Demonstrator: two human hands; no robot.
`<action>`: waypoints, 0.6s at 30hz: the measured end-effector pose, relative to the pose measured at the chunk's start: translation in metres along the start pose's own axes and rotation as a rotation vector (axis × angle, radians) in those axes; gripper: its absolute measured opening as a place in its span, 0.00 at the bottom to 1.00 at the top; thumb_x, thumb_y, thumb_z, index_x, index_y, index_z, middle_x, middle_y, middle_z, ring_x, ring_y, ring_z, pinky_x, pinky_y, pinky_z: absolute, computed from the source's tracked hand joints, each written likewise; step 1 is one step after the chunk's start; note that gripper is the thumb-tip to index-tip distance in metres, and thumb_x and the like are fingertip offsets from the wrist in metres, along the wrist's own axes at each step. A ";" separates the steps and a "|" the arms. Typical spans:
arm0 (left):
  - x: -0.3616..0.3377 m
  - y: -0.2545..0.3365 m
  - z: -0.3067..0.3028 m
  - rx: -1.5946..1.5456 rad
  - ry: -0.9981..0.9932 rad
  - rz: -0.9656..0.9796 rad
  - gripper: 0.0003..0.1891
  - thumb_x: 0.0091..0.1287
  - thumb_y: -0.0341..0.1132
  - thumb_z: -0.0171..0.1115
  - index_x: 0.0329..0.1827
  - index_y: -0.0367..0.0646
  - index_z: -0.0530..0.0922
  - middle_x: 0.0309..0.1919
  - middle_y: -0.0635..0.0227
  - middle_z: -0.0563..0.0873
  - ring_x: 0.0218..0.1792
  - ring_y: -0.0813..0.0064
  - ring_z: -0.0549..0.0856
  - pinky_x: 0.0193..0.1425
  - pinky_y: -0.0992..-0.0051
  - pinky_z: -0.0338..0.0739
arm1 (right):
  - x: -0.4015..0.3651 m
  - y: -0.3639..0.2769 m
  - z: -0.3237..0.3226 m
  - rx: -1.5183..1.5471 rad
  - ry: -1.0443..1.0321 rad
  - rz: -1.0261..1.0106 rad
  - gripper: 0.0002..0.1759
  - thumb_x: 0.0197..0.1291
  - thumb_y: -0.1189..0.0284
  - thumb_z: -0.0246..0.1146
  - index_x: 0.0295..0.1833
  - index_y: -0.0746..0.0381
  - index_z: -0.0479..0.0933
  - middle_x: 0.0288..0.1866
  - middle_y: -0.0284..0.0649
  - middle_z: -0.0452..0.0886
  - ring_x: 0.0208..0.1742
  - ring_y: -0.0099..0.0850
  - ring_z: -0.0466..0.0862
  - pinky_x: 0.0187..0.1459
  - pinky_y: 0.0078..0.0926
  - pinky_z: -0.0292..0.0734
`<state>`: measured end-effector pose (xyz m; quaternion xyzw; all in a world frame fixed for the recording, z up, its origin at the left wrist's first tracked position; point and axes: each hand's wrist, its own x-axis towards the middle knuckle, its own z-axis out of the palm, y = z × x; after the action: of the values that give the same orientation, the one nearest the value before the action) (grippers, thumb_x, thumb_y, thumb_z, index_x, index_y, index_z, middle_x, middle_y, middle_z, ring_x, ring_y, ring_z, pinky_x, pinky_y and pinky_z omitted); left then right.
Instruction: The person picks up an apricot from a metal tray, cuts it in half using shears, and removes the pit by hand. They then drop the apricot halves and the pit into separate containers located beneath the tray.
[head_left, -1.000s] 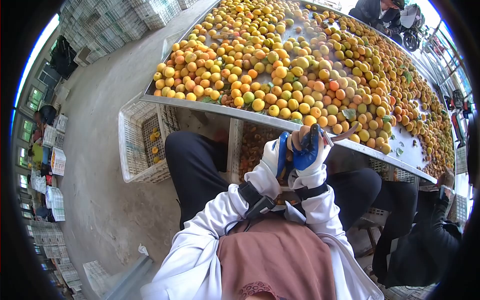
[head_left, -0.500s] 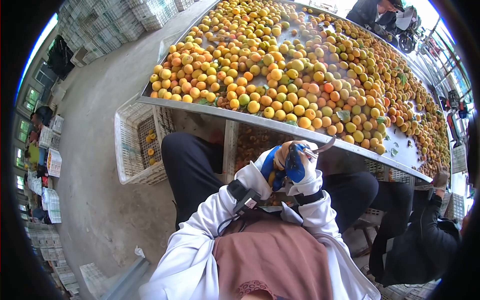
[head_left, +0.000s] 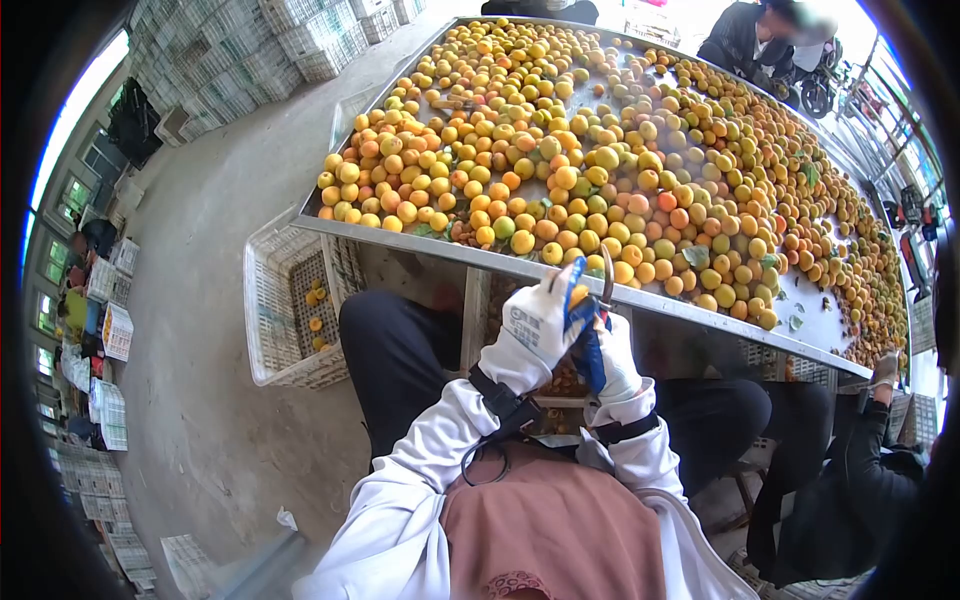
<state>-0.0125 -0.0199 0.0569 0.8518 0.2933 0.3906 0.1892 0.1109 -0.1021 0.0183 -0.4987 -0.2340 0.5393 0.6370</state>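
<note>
In front of my lap, close to the table's near edge, both hands are held together in white gloves with blue palms. My left hand [head_left: 537, 322] is closed around an apricot [head_left: 578, 294], part of which shows between the blue fingers. Beside it, my right hand [head_left: 614, 362] grips a curved knife [head_left: 607, 272], its blade pointing up toward the fruit. The fingers hide most of the handle. Beyond my hands, many yellow and orange apricots [head_left: 560, 178] lie spread over a metal-edged table [head_left: 460, 258], with a few green leaves among them.
A white plastic crate [head_left: 262, 345] with a few apricot pieces stands on the floor at left. Under the table, another crate [head_left: 474, 315] sits between my knees. A co-worker's dark sleeve [head_left: 850, 450] is at right; another person [head_left: 735, 40] sits across the table. Stacked crates [head_left: 240, 60] stand behind.
Both hands have moved slightly up toward the table edge. The knife blade has turned from pointing right to pointing upward. The left hand has rotated, showing its white back.
</note>
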 end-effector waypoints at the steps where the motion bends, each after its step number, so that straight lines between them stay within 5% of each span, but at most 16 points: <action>1: 0.000 0.002 0.000 0.066 -0.042 0.031 0.27 0.68 0.38 0.65 0.68 0.40 0.73 0.48 0.54 0.86 0.37 0.51 0.87 0.41 0.63 0.82 | 0.000 0.002 -0.002 0.002 -0.002 -0.005 0.13 0.72 0.64 0.62 0.45 0.64 0.80 0.26 0.29 0.78 0.20 0.17 0.73 0.20 0.17 0.67; 4: -0.004 -0.003 0.008 0.045 -0.077 0.061 0.29 0.66 0.39 0.66 0.69 0.41 0.72 0.50 0.54 0.85 0.36 0.52 0.87 0.42 0.62 0.82 | -0.002 -0.008 0.000 -0.009 0.012 0.051 0.09 0.70 0.70 0.57 0.44 0.65 0.78 0.25 0.30 0.77 0.19 0.19 0.73 0.20 0.18 0.67; 11: -0.006 -0.007 0.006 0.089 -0.154 0.140 0.31 0.63 0.38 0.68 0.70 0.41 0.72 0.51 0.55 0.85 0.32 0.55 0.87 0.39 0.63 0.82 | 0.010 0.011 -0.018 0.284 -0.036 0.118 0.11 0.72 0.67 0.58 0.48 0.65 0.76 0.26 0.28 0.75 0.19 0.18 0.71 0.21 0.18 0.66; 13: -0.008 -0.011 0.002 0.084 -0.178 0.184 0.30 0.64 0.38 0.67 0.70 0.41 0.73 0.52 0.55 0.85 0.31 0.56 0.87 0.39 0.63 0.82 | 0.017 0.030 -0.031 0.159 -0.072 0.065 0.10 0.70 0.67 0.59 0.48 0.64 0.77 0.27 0.29 0.76 0.19 0.18 0.71 0.21 0.16 0.65; 16: -0.009 -0.011 -0.001 0.072 -0.230 0.237 0.29 0.65 0.38 0.66 0.69 0.41 0.73 0.54 0.54 0.85 0.29 0.56 0.86 0.38 0.62 0.82 | 0.017 0.034 -0.030 -0.276 -0.129 -0.271 0.11 0.67 0.68 0.60 0.48 0.64 0.77 0.28 0.31 0.78 0.19 0.19 0.73 0.22 0.16 0.68; 18: -0.012 -0.011 -0.001 0.071 -0.258 0.242 0.28 0.66 0.39 0.66 0.69 0.41 0.74 0.55 0.53 0.85 0.28 0.57 0.85 0.38 0.62 0.82 | 0.003 0.002 -0.011 0.217 0.019 0.203 0.12 0.64 0.69 0.60 0.47 0.65 0.78 0.29 0.33 0.80 0.20 0.20 0.76 0.23 0.17 0.73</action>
<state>-0.0231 -0.0190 0.0446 0.9302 0.1754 0.2872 0.1467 0.1197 -0.1041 0.0115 -0.4530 -0.1167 0.6185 0.6314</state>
